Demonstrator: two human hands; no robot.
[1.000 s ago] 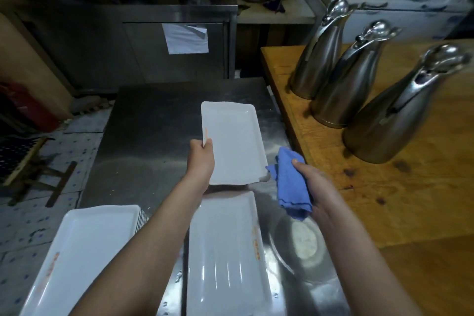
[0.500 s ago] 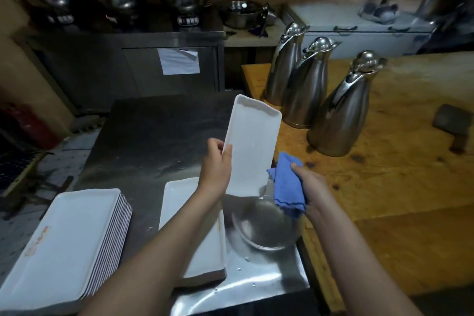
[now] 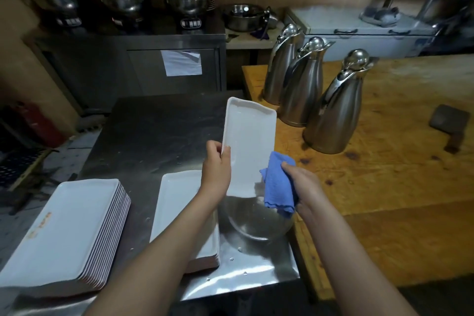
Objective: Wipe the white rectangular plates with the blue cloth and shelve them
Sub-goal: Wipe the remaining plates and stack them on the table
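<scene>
**Plate tipped up, cloth on: the wipe starts**

A second ago you held the white rectangular plate (image 3: 250,146) flat over the steel counter (image 3: 154,133). Now its far end is up and its face is turned toward you. Your left hand (image 3: 216,167) has its grip on the long left edge, thumb on the face. Your right hand (image 3: 304,187) is bunched round the blue cloth (image 3: 278,185), which has closed in from beside the plate to touch its lower right corner. I read that as the first stroke, with nothing shelved yet.

Watch the edges. The plate's lower short edge hangs just above the rim of the steel bowl (image 3: 256,226), so droplets should fall there. Its upper right corner sits near the closest steel jug (image 3: 298,90) on the wooden counter (image 3: 384,174), so don't swing right.

Bare steel beyond the plate gives you room to push strokes forward. To your left, the short plate stack (image 3: 179,202) lies under your forearm, and the tall plate stack (image 3: 64,228) sits close to the counter's left front edge. No shelf shows here, so I can't tell where this one goes.
</scene>
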